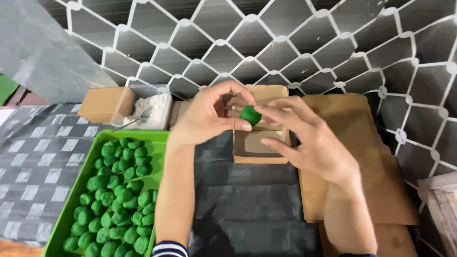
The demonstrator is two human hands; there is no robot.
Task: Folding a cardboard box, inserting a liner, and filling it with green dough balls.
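A small green ball (250,115) is pinched between the fingertips of my left hand (209,116) and my right hand (309,138), above an open brown cardboard box (259,148). The box's inside looks bare where it shows. Left of my left forearm lies a green tray (159,138) packed with several more green balls (116,190) of like size.
A clear tub of white powder (152,108) with a metal spoon (131,121) stands behind the tray, next to a brown box (100,103). Flat cardboard sheets (381,185) lie at the right. A white-mesh fence (285,47) closes the back; a checked dark mat (43,162) covers the table.
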